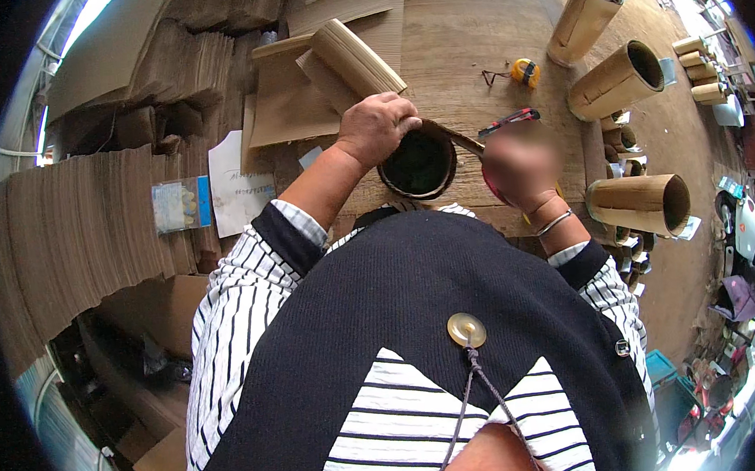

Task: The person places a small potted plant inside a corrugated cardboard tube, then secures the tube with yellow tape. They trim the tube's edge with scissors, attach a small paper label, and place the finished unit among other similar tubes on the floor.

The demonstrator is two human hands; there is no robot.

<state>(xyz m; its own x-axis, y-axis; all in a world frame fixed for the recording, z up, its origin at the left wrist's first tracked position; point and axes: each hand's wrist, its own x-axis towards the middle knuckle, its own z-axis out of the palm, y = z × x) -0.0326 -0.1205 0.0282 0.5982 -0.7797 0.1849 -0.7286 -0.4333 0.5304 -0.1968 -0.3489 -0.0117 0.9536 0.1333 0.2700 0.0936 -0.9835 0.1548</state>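
Note:
A round brown cardboard tube (418, 194) stands upright on the wooden table close to my body, its dark open end facing up. My left hand (379, 129) is closed at its upper rim, fingers pinched on the edge. From that rim a narrow brown strip (460, 140) runs across to my right hand (523, 160). The right hand is smeared, so its fingers cannot be made out. A red curved edge (495, 185) shows beside it, mostly covered by the hand. Just beyond it lies a red and black utility knife (508, 121).
A yellow tape measure (524, 72) lies farther back. Cardboard tubes (614, 81) line the table's right side. Beyond my left hand are a rolled corrugated sheet (356, 57) and flat cardboard (294, 110). Tall cardboard stacks (79, 230), a white paper (238, 188) and a clear packet (178, 206) are left.

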